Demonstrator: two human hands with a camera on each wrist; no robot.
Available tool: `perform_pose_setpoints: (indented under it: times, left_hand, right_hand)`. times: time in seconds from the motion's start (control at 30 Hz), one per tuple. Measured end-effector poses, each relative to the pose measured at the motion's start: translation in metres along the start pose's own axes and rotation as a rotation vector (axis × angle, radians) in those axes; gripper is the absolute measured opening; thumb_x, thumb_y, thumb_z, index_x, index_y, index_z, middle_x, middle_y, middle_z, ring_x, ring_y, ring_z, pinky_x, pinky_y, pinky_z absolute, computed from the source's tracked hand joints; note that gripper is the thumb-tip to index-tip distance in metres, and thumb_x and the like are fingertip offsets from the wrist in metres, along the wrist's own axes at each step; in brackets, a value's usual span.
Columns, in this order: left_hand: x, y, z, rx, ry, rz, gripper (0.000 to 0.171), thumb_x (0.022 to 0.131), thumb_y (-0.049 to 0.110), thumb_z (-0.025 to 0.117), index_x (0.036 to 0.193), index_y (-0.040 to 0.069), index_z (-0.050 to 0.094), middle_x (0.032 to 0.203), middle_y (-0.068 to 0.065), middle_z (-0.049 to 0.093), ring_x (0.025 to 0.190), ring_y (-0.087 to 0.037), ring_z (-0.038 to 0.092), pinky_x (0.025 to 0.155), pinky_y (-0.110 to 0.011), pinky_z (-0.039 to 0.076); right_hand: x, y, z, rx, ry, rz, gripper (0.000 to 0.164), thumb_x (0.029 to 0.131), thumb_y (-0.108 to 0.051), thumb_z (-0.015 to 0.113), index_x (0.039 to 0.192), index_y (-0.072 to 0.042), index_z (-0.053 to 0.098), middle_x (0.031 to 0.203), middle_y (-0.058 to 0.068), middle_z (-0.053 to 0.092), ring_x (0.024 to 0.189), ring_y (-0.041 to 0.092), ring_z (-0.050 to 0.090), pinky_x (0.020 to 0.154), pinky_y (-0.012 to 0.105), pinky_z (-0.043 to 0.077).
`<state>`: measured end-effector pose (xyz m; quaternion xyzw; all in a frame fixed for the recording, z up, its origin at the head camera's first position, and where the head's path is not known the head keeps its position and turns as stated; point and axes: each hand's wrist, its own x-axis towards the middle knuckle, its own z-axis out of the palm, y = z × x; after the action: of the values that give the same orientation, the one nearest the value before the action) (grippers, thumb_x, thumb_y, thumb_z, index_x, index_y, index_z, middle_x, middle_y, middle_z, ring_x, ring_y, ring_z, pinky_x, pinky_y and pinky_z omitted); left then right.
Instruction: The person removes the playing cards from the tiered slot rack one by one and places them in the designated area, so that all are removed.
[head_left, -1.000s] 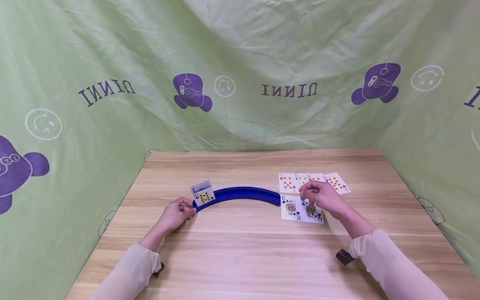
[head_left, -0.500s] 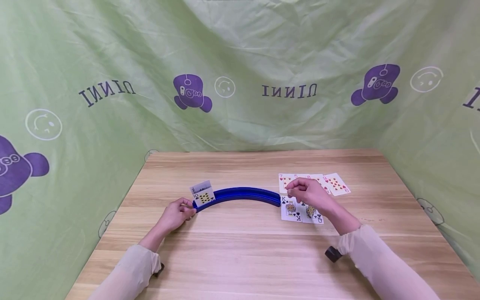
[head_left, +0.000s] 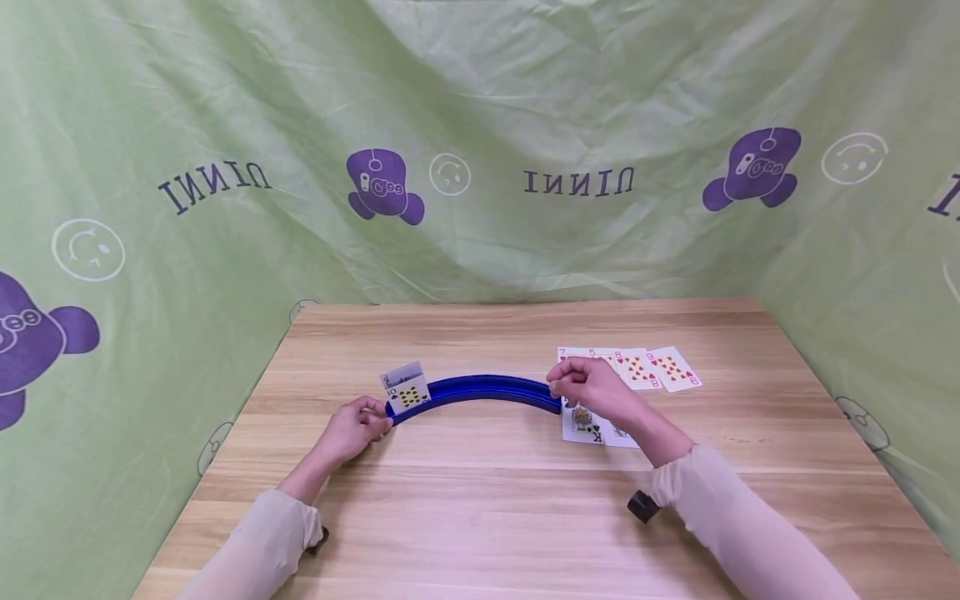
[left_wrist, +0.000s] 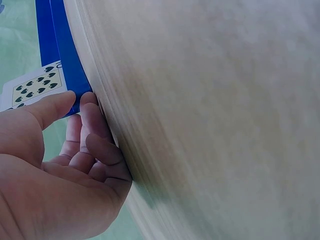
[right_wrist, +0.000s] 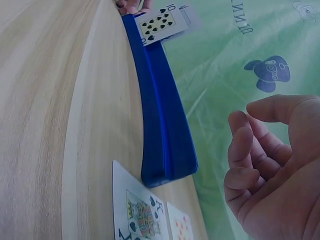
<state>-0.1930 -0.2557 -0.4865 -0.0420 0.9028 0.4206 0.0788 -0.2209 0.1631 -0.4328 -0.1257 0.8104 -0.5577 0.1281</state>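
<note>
A blue curved card holder (head_left: 487, 386) lies on the table, with a ten of spades (head_left: 409, 395) standing in its left end and another card (head_left: 403, 372) behind it, mostly hidden. My left hand (head_left: 352, 429) pinches that left end between thumb (left_wrist: 60, 106) and fingers. Over the holder's right end hovers my right hand (head_left: 596, 392), its fingers loosely curled; in the right wrist view nothing shows between thumb and fingertips. A king of spades (right_wrist: 142, 215) lies face up just right of the holder. Beside it, a queen (head_left: 621, 433) is partly covered from sight by my right hand.
Behind my right hand lies an overlapping row of red cards, among them an eight of hearts (head_left: 636, 367) and a nine (head_left: 673, 368). A green printed cloth (head_left: 480, 250) hangs around the back and sides of the wooden table (head_left: 465, 517).
My right hand has moved left from above the queen, past the king, to the holder's right end. The eight and nine are now uncovered. My left hand stays where it was.
</note>
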Motion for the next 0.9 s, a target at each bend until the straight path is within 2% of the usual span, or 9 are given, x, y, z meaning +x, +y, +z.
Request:
perform_pose_setpoints:
  times: [0.27,0.5,0.63,0.9]
  left_hand:
    - [-0.002,0.003,0.000,-0.005,0.005,-0.012,0.021,0.090,0.009,0.069,0.107,0.002,0.059,0.089,-0.010,0.074,0.074,-0.014,0.061,0.064,-0.026,0.046]
    - [-0.002,0.002,0.000,0.000,0.003,-0.011,0.021,0.090,0.010,0.069,0.107,0.003,0.059,0.089,-0.010,0.074,0.073,-0.013,0.061,0.064,-0.026,0.047]
    - [-0.001,0.002,0.000,-0.005,0.000,-0.011,0.021,0.090,0.010,0.069,0.107,0.002,0.060,0.089,-0.010,0.075,0.072,-0.013,0.062,0.064,-0.026,0.047]
    - [-0.002,0.002,-0.001,-0.006,-0.003,-0.006,0.021,0.090,0.009,0.069,0.107,0.002,0.060,0.088,-0.011,0.074,0.072,-0.013,0.062,0.063,-0.026,0.047]
  right_hand:
    - [0.006,-0.005,0.012,-0.001,-0.014,-0.007,0.024,0.091,-0.013,0.069,0.109,0.001,0.065,0.091,0.019,0.068,0.073,0.024,0.061,0.072,0.037,0.055]
    - [0.015,-0.010,0.023,-0.021,-0.028,-0.055,0.026,0.091,-0.015,0.069,0.110,0.002,0.065,0.087,0.009,0.066,0.069,0.019,0.060,0.066,0.034,0.053]
    - [0.019,-0.014,0.030,-0.030,-0.022,-0.064,0.025,0.091,-0.015,0.069,0.110,0.001,0.066,0.087,0.009,0.066,0.067,0.018,0.059,0.063,0.033,0.051]
    - [0.029,-0.023,0.044,-0.007,-0.018,-0.055,0.022,0.091,-0.014,0.069,0.109,-0.001,0.067,0.087,0.003,0.065,0.069,0.019,0.061,0.067,0.031,0.052]
